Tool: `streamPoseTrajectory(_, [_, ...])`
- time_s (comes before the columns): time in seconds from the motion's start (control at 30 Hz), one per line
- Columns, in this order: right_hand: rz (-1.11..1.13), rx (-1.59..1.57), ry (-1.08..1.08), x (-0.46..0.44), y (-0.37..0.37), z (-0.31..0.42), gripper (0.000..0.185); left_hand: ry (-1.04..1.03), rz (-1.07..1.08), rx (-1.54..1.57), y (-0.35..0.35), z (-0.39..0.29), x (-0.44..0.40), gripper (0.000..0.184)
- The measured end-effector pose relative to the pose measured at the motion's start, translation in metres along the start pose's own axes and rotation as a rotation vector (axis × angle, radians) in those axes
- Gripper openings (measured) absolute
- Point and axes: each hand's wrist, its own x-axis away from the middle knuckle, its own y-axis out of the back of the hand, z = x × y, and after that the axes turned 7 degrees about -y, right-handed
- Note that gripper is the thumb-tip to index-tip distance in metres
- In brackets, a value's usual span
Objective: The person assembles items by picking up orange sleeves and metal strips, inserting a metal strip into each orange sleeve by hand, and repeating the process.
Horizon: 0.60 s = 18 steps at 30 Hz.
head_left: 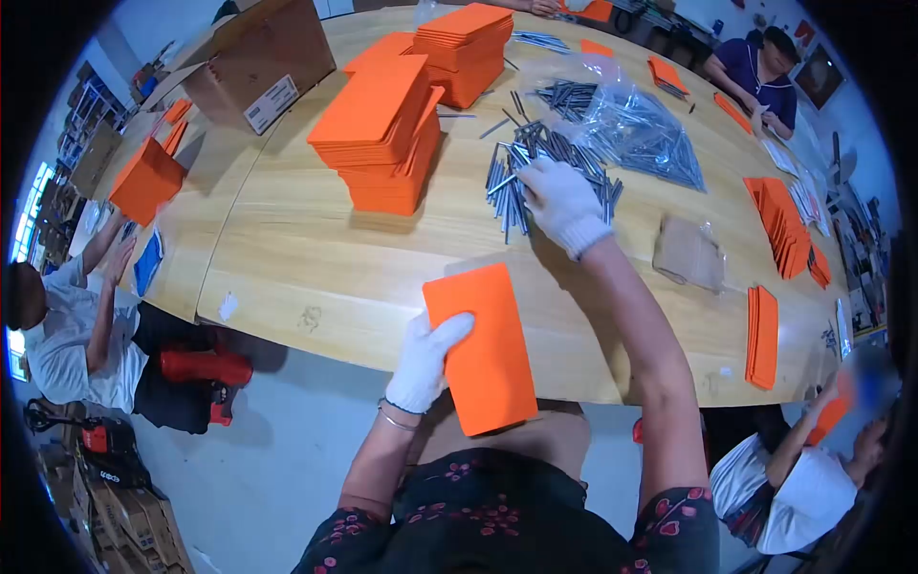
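My left hand (421,362), in a white glove, grips a flat orange rectangular piece (488,359) by its left edge, thumb on top. The piece is held near the table's front edge. Beyond it, my gloved right hand (562,199) reaches onto a heap of thin grey metal rods (509,212). Its fingers are pinched at a slim metal rod (502,186) that points left. A clear plastic bag (660,143) with many more rods lies just past the heap. Tall stacks of orange pieces (373,124) stand to the left of the rods.
An open cardboard box (244,67) stands at the far left. A brown packet (688,253) lies right of my right arm. More orange pieces (762,337) are along the right edge. People sit around the table (287,277), left, right and far right.
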Motion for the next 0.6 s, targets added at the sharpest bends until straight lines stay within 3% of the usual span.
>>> streamPoseTrajectory(0.07, [0.117,0.229,0.045,-0.025,-0.009,0.016,0.015,-0.009,0.005,-0.027,-0.001,0.001,0.001,0.024])
streamPoseTrajectory(0.23, [0.261,0.425,0.173,-0.052,-0.024,0.022,0.014,0.011,0.056,0.008,0.005,0.001,-0.002,0.022])
streamPoseTrajectory(0.43, [0.302,0.368,0.228,-0.047,-0.004,0.018,0.01,-0.034,0.075,0.009,0.006,0.007,-0.004,0.021])
streamPoseTrajectory(0.57, [-0.085,-0.514,0.071,0.005,0.035,0.034,0.013,-0.024,0.039,0.044,0.002,0.005,0.0,0.022])
streamPoseTrajectory(0.6, [-0.086,-0.51,0.059,0.018,0.039,0.036,0.013,-0.013,0.046,0.04,0.0,0.005,0.001,0.022])
